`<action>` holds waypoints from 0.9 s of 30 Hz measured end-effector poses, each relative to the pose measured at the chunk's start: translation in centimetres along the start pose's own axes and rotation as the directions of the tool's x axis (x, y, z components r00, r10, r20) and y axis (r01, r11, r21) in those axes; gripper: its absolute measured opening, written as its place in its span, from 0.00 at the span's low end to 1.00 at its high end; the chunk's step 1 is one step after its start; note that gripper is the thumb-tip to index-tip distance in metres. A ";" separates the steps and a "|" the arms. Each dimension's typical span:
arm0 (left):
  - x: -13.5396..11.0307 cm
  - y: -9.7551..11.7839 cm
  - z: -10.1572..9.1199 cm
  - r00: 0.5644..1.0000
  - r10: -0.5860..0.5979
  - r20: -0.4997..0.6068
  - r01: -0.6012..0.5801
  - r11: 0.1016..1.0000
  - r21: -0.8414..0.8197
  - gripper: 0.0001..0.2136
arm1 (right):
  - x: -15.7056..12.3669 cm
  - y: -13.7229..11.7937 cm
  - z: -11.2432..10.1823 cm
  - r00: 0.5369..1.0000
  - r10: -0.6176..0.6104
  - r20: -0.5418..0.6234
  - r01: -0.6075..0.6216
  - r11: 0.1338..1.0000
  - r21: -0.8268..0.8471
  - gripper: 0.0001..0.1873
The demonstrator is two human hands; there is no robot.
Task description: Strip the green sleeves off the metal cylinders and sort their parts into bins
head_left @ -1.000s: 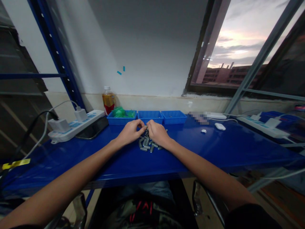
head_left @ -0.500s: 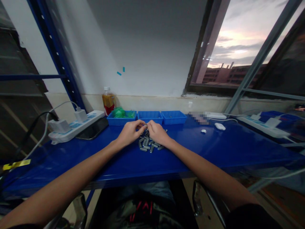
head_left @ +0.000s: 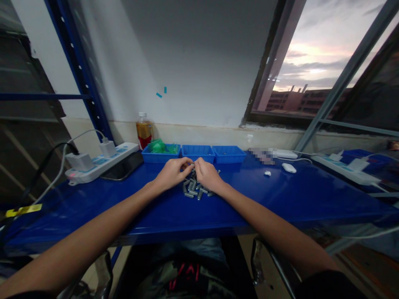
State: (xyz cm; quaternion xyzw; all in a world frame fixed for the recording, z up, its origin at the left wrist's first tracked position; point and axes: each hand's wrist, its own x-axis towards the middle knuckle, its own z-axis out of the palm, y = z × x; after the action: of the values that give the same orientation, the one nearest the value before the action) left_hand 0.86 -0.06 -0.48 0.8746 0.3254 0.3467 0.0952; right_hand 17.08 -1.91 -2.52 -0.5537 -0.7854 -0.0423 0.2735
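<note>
A pile of several small grey metal cylinders lies on the blue table in front of me. My left hand and my right hand meet just above the far side of the pile. Both hands have their fingers curled into a pinch, fingertips touching each other over one small metal piece held between them. Three blue trays stand in a row behind the hands: the left tray holds green bits, the middle tray and the right tray look bare inside.
A white power strip with plugged chargers and a dark phone lie at the left. A drink bottle stands by the wall. Small white items and another power strip lie at the right, under the window.
The hands stay pinched together over the pile with only slight finger movement. The view has shifted a little to the left.
</note>
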 end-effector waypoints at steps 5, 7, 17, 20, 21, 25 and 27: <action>0.2 -0.6 -0.6 0.997 0.055 0.044 -0.059 0.995 0.078 0.11 | 0.1 -0.1 -0.1 1.000 0.029 -0.005 -0.029 0.999 -0.031 0.12; 0.2 -0.8 -0.8 0.996 0.076 0.039 -0.079 0.992 0.102 0.12 | 0.1 -0.1 -0.2 0.999 0.035 -0.011 -0.035 0.999 -0.030 0.13; 0.0 -0.7 -0.7 0.999 0.034 -0.009 -0.033 0.992 0.119 0.11 | 0.0 0.2 -0.4 0.998 -0.026 -0.059 0.035 0.989 0.142 0.12; 0.0 -0.7 -0.7 1.000 0.004 0.003 -0.005 0.994 0.109 0.14 | -0.2 0.1 -0.8 0.992 -0.078 -0.103 0.097 0.978 0.187 0.11; 0.0 -0.7 -0.7 1.000 -0.005 0.009 0.004 0.995 0.104 0.14 | -0.2 0.1 -0.9 0.988 -0.102 -0.113 0.123 0.974 0.192 0.11; 0.1 -0.4 -0.6 0.999 -0.012 0.033 0.009 0.996 0.093 0.16 | -0.4 -0.1 -1.1 0.976 -0.183 -0.116 0.200 0.968 0.154 0.09; 0.2 -0.4 -0.7 0.998 -0.009 0.061 0.002 0.994 0.111 0.17 | -0.4 -0.2 -1.2 0.975 -0.192 -0.111 0.205 0.971 0.124 0.08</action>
State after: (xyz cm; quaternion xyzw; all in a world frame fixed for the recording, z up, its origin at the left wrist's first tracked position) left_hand 0.29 0.34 -0.02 0.8878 0.3434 0.3010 0.0575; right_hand 17.49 -2.77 -1.66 -0.4498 -0.8234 -0.0436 0.3431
